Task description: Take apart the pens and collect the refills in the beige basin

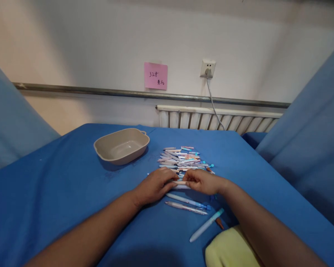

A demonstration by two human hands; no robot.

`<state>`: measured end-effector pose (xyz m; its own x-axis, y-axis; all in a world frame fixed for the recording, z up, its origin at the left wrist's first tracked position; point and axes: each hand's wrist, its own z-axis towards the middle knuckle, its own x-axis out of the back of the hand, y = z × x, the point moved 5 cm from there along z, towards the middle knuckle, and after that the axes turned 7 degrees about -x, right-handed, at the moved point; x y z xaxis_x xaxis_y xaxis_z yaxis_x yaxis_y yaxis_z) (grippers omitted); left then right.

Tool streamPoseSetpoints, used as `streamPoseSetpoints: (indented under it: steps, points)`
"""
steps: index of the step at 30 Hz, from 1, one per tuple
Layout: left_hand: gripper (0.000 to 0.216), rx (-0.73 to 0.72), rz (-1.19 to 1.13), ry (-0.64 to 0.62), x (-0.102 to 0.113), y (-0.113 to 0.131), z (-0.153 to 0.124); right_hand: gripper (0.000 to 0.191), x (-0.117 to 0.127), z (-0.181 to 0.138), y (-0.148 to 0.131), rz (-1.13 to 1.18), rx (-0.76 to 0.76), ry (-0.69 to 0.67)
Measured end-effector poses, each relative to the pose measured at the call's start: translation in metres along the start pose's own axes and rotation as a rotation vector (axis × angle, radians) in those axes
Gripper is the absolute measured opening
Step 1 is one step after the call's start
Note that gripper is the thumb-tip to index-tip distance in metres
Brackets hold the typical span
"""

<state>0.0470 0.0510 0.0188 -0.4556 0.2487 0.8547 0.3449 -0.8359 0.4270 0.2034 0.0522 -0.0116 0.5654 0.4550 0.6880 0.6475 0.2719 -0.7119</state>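
Many pens (180, 157) lie in a loose pile on a blue cloth, mostly sideways. At the pile's near edge, my left hand (157, 184) and my right hand (202, 180) close their fingers on pens (181, 184) that stretch between them. Just below my hands rest a white pen with a blue end (186, 200) and a clear-looking pen (185, 208). Closer to me, a pale pen with a teal end (206, 225) lies slanted, touching or near a brown-tipped item (219, 223). My palms hide part of the pile.
A beige plastic basin (122, 146) stands left of the pile on the blue-covered table (58, 193). Yellow fabric (231, 248) lies at the near right, under my right forearm. Behind are a radiator (200, 118), a metal rail (105, 91) and a plugged socket (208, 69). Blue curtains (308, 122) hang at both sides.
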Motion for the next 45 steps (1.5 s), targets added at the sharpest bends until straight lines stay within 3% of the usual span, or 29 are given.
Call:
streamPoseSetpoints:
  steps: [8,15,20,23,28,30,35,40,45]
  points:
    - [0.024,0.033,0.039,0.035,0.0,-0.003,0.0,0.019,-0.004,0.001,0.0,-0.057,0.015,-0.064]
    - [0.022,0.159,0.048,0.045,-0.001,-0.008,0.001,0.021,0.007,-0.004,-0.014,-0.423,0.026,0.145]
    - [0.032,0.347,-0.04,0.059,-0.002,-0.015,0.0,0.022,0.009,-0.007,-0.025,-0.555,0.039,0.22]
    - [0.029,0.391,-0.126,0.118,0.0,-0.017,-0.002,0.021,0.009,-0.006,-0.026,-0.552,0.045,0.244]
    - [0.029,0.176,-0.021,0.201,0.008,-0.007,-0.001,0.02,0.01,-0.003,-0.019,-0.484,0.042,0.228]
    - [0.024,0.206,-0.025,0.159,0.006,-0.008,-0.001,0.02,0.01,-0.003,-0.017,-0.462,0.042,0.232]
    - [0.036,0.392,-0.184,0.049,-0.003,-0.018,-0.003,0.02,0.01,-0.004,-0.019,-0.457,0.046,0.25]
    - [0.04,0.183,-0.044,0.203,0.006,-0.011,-0.003,0.019,0.011,-0.005,-0.017,-0.466,0.016,0.272]
    - [0.03,0.376,0.032,0.173,0.01,-0.024,-0.007,0.019,0.016,-0.004,-0.013,-0.452,0.003,0.302]
